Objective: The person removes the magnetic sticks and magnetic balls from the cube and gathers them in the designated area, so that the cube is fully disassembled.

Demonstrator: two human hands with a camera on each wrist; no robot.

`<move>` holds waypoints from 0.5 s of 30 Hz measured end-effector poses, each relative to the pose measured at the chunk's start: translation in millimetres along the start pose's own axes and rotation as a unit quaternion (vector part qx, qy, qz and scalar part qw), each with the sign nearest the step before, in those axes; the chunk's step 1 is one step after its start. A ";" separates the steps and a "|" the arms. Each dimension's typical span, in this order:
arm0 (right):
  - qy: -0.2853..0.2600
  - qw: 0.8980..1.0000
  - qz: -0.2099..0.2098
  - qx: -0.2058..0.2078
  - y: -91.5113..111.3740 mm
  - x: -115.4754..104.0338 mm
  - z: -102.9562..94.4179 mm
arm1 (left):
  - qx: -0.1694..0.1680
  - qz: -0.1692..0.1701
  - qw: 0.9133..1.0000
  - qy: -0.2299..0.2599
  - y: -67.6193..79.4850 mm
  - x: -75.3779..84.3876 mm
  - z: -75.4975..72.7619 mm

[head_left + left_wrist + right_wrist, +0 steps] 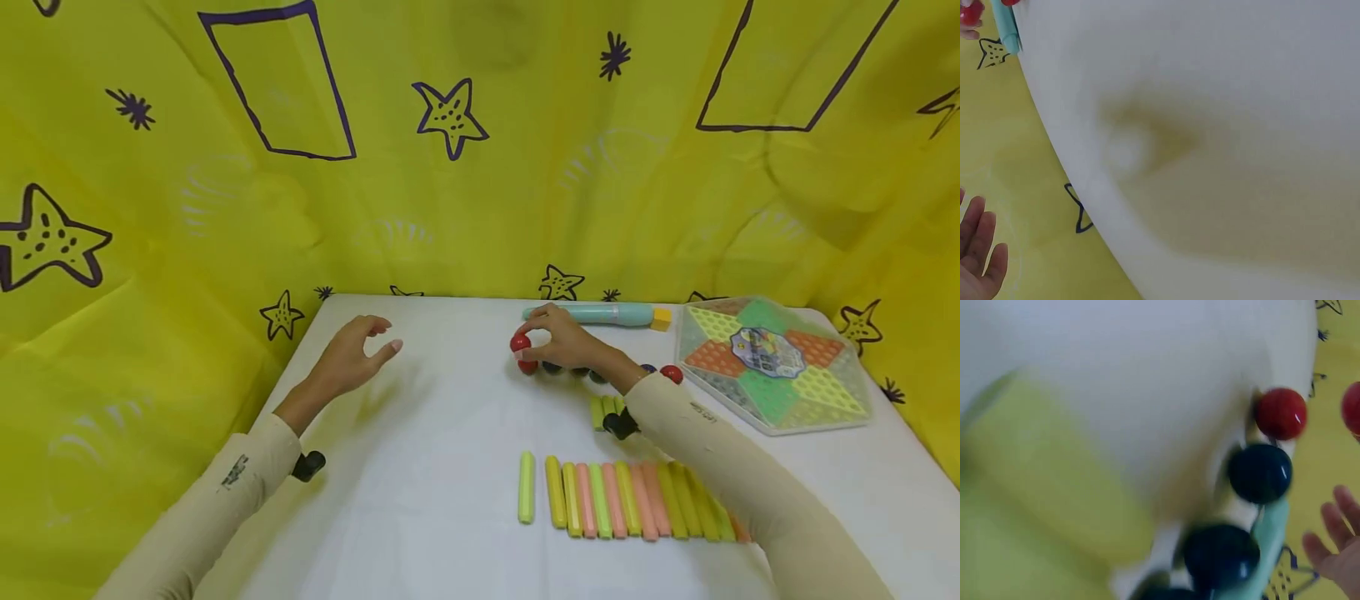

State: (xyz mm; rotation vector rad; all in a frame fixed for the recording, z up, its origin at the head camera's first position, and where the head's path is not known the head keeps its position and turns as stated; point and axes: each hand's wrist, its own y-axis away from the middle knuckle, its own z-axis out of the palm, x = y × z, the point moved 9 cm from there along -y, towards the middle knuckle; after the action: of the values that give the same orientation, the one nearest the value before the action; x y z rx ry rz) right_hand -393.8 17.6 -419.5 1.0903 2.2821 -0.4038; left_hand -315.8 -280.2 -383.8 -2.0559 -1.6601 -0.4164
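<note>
My right hand (558, 335) pinches a glossy red ball (520, 341) between thumb and forefinger. It hangs just over another red ball (527, 367) at the left end of a row of dark balls (552, 367) on the table. In the right wrist view, the held red ball (1352, 407) is cut off by the edge, and the loose fingers of my right hand (1340, 547) show below it. My left hand (351, 354) hovers over the table's left side, fingers loosely bent, with nothing in it. Its fingers also appear in the left wrist view (982, 253).
Behind the balls lies a mint-green tube (611, 314) with an orange end. A hexagonal star-patterned game board (772, 362) stands at right, near another red ball (671, 374). Several coloured sticks (603, 500) line the front; short green pieces (606, 410) lie by my right sleeve. A yellow curtain (480, 208) surrounds the table.
</note>
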 end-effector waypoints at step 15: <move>0.116 0.989 0.055 -0.073 -12.4 16.6 30.2 | -0.023 -0.007 1.000 0.001 -0.5 3.6 3.3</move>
State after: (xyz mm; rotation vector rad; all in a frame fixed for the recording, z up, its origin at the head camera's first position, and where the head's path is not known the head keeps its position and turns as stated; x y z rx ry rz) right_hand -400.8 5.3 -453.2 1.2345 2.3926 -0.0657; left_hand -315.6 -275.4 -384.7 -2.0755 -1.6799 -0.4656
